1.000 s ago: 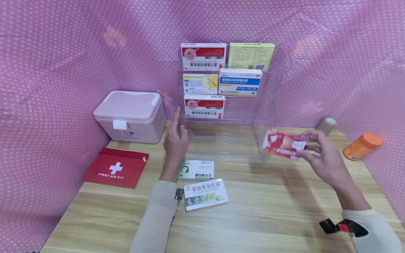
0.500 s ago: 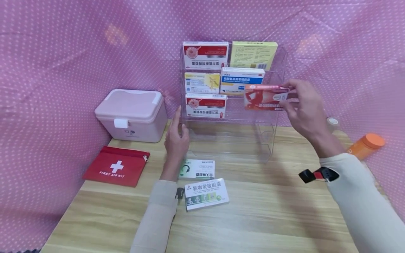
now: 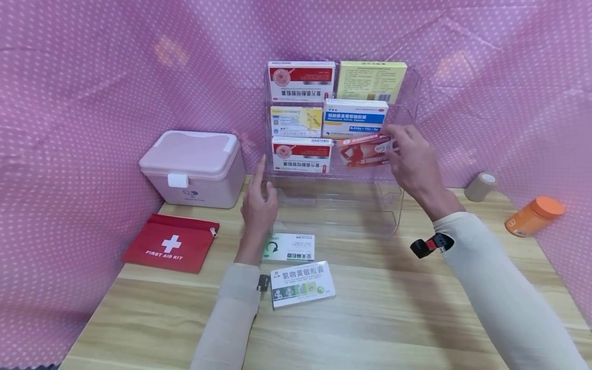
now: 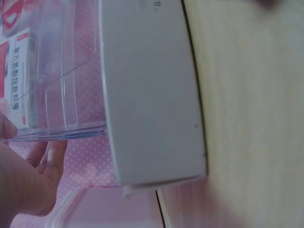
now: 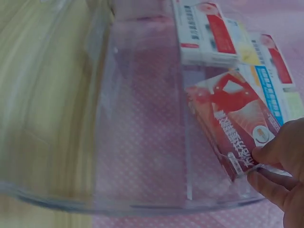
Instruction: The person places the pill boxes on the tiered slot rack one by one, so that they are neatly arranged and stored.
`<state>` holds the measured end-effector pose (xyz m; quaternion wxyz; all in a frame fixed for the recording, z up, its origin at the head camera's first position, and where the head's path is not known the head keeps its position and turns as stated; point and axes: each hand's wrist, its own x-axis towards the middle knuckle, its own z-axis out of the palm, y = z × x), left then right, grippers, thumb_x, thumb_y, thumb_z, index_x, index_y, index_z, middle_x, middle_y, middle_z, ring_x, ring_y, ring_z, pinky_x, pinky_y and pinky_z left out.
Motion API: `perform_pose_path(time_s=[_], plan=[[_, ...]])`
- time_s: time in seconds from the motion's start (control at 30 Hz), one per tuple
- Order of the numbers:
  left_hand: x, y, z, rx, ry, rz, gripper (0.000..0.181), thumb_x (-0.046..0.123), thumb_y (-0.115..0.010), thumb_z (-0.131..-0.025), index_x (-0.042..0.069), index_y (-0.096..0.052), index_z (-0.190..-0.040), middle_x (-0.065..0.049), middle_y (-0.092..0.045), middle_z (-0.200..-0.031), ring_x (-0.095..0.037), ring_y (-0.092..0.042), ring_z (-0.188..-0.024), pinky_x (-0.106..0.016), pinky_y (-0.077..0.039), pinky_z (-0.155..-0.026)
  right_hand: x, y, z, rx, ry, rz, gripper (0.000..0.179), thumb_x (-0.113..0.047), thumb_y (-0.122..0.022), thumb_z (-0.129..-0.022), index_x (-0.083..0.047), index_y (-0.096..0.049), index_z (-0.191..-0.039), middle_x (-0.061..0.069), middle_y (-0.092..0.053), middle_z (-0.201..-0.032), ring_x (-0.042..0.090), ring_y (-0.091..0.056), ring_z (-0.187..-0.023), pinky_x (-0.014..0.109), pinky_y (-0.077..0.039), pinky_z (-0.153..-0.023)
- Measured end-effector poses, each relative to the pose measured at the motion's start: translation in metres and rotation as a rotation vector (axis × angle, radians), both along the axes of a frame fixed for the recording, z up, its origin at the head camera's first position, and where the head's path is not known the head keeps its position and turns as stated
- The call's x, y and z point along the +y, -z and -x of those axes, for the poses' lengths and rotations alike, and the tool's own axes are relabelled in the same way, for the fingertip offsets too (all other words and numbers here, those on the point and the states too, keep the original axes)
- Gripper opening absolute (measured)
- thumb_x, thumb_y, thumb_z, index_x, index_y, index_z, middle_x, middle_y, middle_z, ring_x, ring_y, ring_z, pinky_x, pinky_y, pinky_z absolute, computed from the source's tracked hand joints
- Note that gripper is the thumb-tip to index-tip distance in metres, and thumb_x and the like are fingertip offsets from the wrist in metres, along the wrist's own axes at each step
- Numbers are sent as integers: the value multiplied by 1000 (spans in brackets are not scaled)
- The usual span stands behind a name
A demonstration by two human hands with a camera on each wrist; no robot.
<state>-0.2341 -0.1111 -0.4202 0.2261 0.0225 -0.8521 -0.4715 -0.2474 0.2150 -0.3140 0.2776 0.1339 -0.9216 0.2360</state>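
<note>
My right hand (image 3: 416, 167) pinches a red medicine box (image 3: 363, 151) by its right end, in front of the third tier of a clear tiered rack (image 3: 333, 203). In the right wrist view the red box (image 5: 232, 118) tilts between thumb and fingers. My left hand (image 3: 260, 205) is at the rack's left side, its index finger pointing up along the edge. Beside the red box sits a red-and-white box (image 3: 301, 155). Above it stands a blue-and-white box (image 3: 355, 119); a yellow-and-white box (image 3: 296, 122), another red-and-white box (image 3: 301, 82) and a pale yellow box (image 3: 371, 82) fill higher slots.
A green-and-white box (image 3: 291, 247) and a white box with a green strip (image 3: 302, 285) lie on the table before the rack. Left are a lidded case (image 3: 191, 169) and a red first aid pouch (image 3: 171, 244). Right are a beige cylinder (image 3: 480, 187) and an orange bottle (image 3: 534, 217).
My right hand has carried the red box up and left, from beside the rack's lower right to the third tier's right slot. The left hand stays at the rack's side.
</note>
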Motion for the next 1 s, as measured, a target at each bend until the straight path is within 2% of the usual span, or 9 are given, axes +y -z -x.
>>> perform_pose_path(time_s=[0.13, 0.3, 0.53, 0.67, 0.77, 0.83, 0.9, 0.97, 1.0], plan=[[1, -1, 1, -8, 4, -3, 71, 20, -52, -108, 50, -27, -168, 2, -46, -171, -31, -51, -153, -62, -51, -112, -6, 9, 0, -10, 22, -17, 33, -2, -66, -101, -3, -66, -134, 27, -72, -125, 46, -71, -112, 63, -58, -95], [1, 0, 1, -15, -2, -9, 71, 20, -52, -108, 52, -27, -167, 4, -45, -172, -30, -49, -155, -63, -49, -114, -16, 19, -2, -43, 59, -31, 33, -7, -60, -105, -6, -65, -138, 25, -70, -132, 46, -71, -113, 63, -60, -94], [2, 3, 3, 16, 2, 11, 73, 20, -53, -107, 53, -27, -167, 5, -45, -172, -31, -51, -153, -62, -54, -107, -20, 31, -9, 11, 75, -60, 54, -1, -61, -97, -5, -58, -151, 29, -54, -131, 48, -57, -116, 62, -54, -99], [0, 3, 4, 46, -11, 14, 74, 18, -54, -106, 52, -29, -167, 5, -45, -171, -32, -53, -152, -63, -55, -104, -24, 33, -13, 25, 66, -103, 68, 1, -64, -91, -6, -50, -157, 34, -50, -140, 53, -48, -133, 64, -46, -112], [-1, 3, 3, 44, -11, 11, 73, 20, -53, -106, 52, -29, -167, 6, -44, -172, -31, -51, -154, -64, -54, -106, -30, 34, -21, 24, 60, -61, 74, 3, -68, -90, -9, -47, -160, 32, -44, -149, 51, -41, -143, 65, -44, -117], [-2, 3, 2, 39, -11, 8, 72, 20, -52, -106, 52, -28, -167, 6, -44, -172, -31, -50, -154, -64, -53, -108, -36, 37, -31, 29, 34, 0, 73, 5, -70, -89, -8, -49, -158, 30, -44, -149, 47, -48, -134, 63, -52, -108], [-2, 2, 1, 36, -12, 5, 72, 21, -52, -107, 52, -29, -167, 5, -45, -171, -31, -51, -154, -63, -53, -108, -44, 44, -44, 45, -31, 56, 59, 5, -72, -89, -1, -58, -146, 29, -54, -140, 43, -58, -121, 57, -59, -97], [-2, 2, 1, 35, -11, 5, 72, 21, -52, -107, 52, -29, -167, 4, -46, -171, -32, -52, -153, -63, -55, -105, -54, 55, -60, -3, -111, 83, 37, 3, -72, -92, 2, -67, -129, 25, -65, -124, 36, -64, -102, 49, -63, -85], [-2, 2, 2, 34, -11, 4, 72, 20, -52, -107, 52, -29, -167, 3, -47, -171, -33, -53, -152, -62, -55, -104, -59, 61, -68, -63, -146, 84, 26, 0, -73, -94, 2, -70, -120, 20, -69, -115, 31, -66, -94, 44, -63, -78]])
